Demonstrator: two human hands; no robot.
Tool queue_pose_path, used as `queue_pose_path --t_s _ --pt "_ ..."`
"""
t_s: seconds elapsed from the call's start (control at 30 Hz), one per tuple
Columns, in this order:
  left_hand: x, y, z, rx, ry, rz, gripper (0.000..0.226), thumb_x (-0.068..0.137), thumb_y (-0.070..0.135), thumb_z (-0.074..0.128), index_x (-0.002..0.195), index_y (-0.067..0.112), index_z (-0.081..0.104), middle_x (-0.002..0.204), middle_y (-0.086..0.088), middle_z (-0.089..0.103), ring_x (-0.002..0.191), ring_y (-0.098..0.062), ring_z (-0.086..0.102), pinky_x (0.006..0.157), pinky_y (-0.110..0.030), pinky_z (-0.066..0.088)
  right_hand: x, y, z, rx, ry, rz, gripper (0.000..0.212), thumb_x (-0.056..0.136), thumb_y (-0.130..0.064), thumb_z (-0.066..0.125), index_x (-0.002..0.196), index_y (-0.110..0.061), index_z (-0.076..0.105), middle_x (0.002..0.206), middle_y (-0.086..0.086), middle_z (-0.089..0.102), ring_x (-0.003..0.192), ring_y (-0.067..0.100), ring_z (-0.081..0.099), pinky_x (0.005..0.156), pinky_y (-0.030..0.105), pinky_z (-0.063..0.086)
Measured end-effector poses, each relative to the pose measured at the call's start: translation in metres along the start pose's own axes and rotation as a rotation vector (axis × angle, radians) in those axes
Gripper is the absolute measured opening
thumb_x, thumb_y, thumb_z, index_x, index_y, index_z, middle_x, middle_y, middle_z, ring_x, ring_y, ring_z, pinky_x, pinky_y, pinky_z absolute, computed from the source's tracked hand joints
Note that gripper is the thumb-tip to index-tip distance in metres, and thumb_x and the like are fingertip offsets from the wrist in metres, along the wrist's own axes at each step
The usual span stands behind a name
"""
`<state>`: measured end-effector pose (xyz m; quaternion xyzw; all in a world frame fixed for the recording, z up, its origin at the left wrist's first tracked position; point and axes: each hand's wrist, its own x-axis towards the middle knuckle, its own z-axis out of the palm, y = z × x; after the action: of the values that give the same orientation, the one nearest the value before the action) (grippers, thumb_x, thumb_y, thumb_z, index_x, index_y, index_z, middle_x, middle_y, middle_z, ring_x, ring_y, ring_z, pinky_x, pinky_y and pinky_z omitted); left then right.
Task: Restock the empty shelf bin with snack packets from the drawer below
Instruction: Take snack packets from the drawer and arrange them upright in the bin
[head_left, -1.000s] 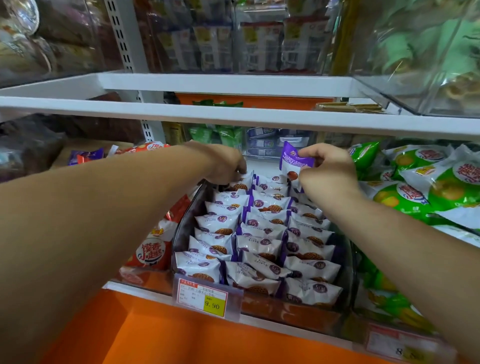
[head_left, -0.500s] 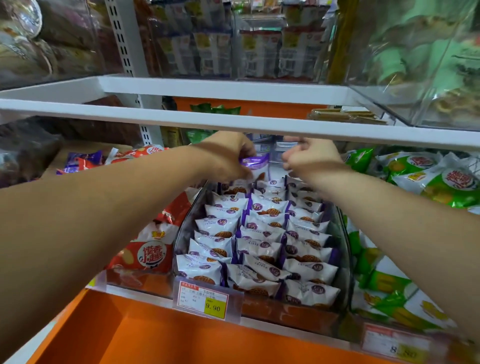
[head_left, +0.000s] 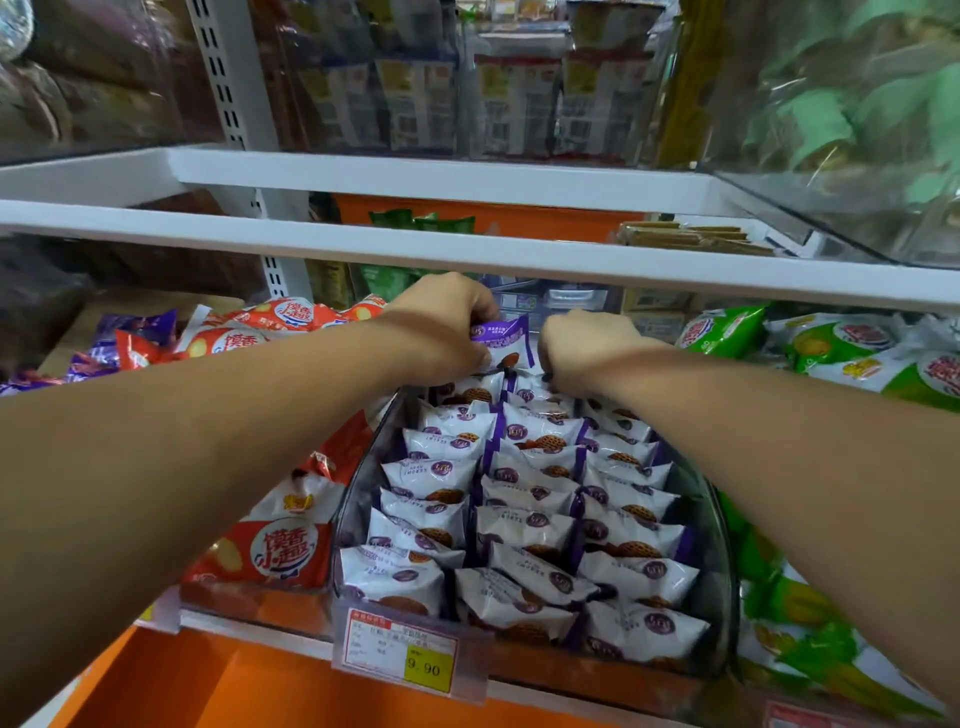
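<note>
A clear plastic shelf bin (head_left: 719, 525) holds three rows of white-and-purple snack packets (head_left: 524, 525), overlapping from front to back. At the bin's far end, under the white shelf above, my left hand (head_left: 441, 322) pinches a purple-topped packet (head_left: 503, 340) that stands upright. My right hand (head_left: 584, 348) is curled just right of that packet, its fingers pressed down among the rear packets of the right row. Whether it grips one is hidden by the knuckles. The drawer is out of view.
Red-and-white snack bags (head_left: 280, 551) fill the bin to the left, green bags (head_left: 852, 353) the one to the right. A white shelf edge (head_left: 519, 254) hangs low over my hands. A yellow 9.90 price tag (head_left: 402, 649) clips to the front rail, above an orange panel (head_left: 270, 691).
The upright purple packet passed from my right hand to my left. Both hands went deeper under the shelf, then came slightly forward and down; the packet now stands at the back of the bin.
</note>
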<state>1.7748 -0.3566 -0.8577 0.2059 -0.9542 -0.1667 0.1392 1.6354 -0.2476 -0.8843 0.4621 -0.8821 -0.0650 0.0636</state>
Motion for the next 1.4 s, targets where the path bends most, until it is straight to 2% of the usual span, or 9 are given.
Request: queue_pose_path --t_s 0.07,0.23,0.43,0.53,0.7,0.87,1.0,1.2,1.4 --pt "-0.001 -0.003 0.0 0.003 -0.004 -0.006 0.017 0.086 0.022 0.08 0.1 0.027 0.074 0.093 0.008 0.071 0.083 -0.008 0.065 0.071 -0.025 0.054 -0.001 -0.003 0.001 -0.083 0.007 -0.004 0.013 0.091 -0.008 0.057 0.091 -0.018 0.05 0.077 0.001 0.05 0.081 0.027 0.054 0.069 0.036 0.045" --pt "-0.002 -0.005 0.004 0.028 0.011 -0.022 0.026 0.086 0.024 0.08 0.111 0.028 0.072 0.102 0.006 0.07 0.091 -0.014 0.065 0.083 -0.03 0.057 -0.004 -0.005 0.011 -0.193 0.085 -0.015 0.023 0.089 -0.002 0.054 0.076 -0.02 0.047 0.087 0.002 0.057 0.087 0.028 0.05 0.083 0.038 0.043" --pt "-0.005 -0.008 0.005 0.007 0.031 -0.04 0.028 0.086 0.024 0.08 0.111 0.027 0.072 0.103 0.005 0.07 0.093 -0.015 0.065 0.083 -0.031 0.057 -0.004 0.007 0.023 -0.112 0.15 -0.055 0.014 0.088 -0.012 0.066 0.092 -0.023 0.074 0.093 -0.002 0.061 0.091 0.022 0.051 0.08 0.035 0.04" --pt "-0.005 -0.008 0.006 -0.007 0.036 -0.038 0.026 0.085 0.024 0.081 0.109 0.029 0.072 0.102 0.006 0.07 0.091 -0.013 0.065 0.08 -0.03 0.056 -0.006 0.014 0.028 -0.113 0.178 -0.108 0.015 0.088 -0.015 0.063 0.091 -0.024 0.074 0.095 -0.002 0.063 0.097 0.024 0.056 0.078 0.034 0.039" --pt "-0.005 -0.008 0.007 0.003 0.031 -0.034 0.028 0.086 0.024 0.08 0.112 0.03 0.071 0.104 0.008 0.069 0.093 -0.013 0.063 0.076 -0.025 0.048 -0.01 0.017 0.02 -0.02 0.154 -0.099 0.009 0.089 -0.02 0.062 0.087 -0.029 0.065 0.093 0.0 0.063 0.089 0.026 0.057 0.08 0.036 0.049" --pt "-0.005 -0.009 0.007 0.006 0.027 -0.03 0.026 0.087 0.024 0.08 0.11 0.029 0.071 0.102 0.007 0.069 0.091 -0.012 0.063 0.075 -0.025 0.049 -0.006 0.013 0.014 0.087 0.081 -0.068 0.033 0.09 -0.024 0.07 0.122 -0.032 0.062 0.113 -0.003 0.066 0.107 0.025 0.06 0.083 0.036 0.045" --pt "-0.006 -0.011 0.008 -0.009 0.036 -0.03 0.029 0.087 0.025 0.08 0.113 0.029 0.07 0.104 0.007 0.068 0.093 -0.014 0.064 0.077 -0.026 0.051 -0.003 0.014 0.013 0.127 0.073 -0.055 0.02 0.086 -0.019 0.069 0.106 -0.024 0.069 0.104 0.002 0.068 0.095 0.026 0.062 0.077 0.037 0.055" --pt "-0.006 -0.011 0.009 -0.002 0.041 -0.024 0.035 0.086 0.026 0.08 0.118 0.029 0.068 0.108 0.007 0.067 0.096 -0.015 0.063 0.08 -0.026 0.051 -0.003 0.012 0.025 0.061 0.178 -0.096 0.015 0.086 -0.011 0.065 0.095 -0.023 0.068 0.1 0.004 0.061 0.091 0.026 0.058 0.071 0.038 0.053" --pt "-0.009 -0.007 0.008 -0.01 0.038 -0.037 0.031 0.085 0.023 0.08 0.113 0.029 0.069 0.104 0.007 0.068 0.093 -0.014 0.065 0.082 -0.03 0.058 -0.011 0.019 0.011 0.177 0.168 -0.048 0.019 0.091 -0.027 0.069 0.11 -0.027 0.068 0.107 -0.003 0.062 0.101 0.023 0.06 0.081 0.038 0.054"
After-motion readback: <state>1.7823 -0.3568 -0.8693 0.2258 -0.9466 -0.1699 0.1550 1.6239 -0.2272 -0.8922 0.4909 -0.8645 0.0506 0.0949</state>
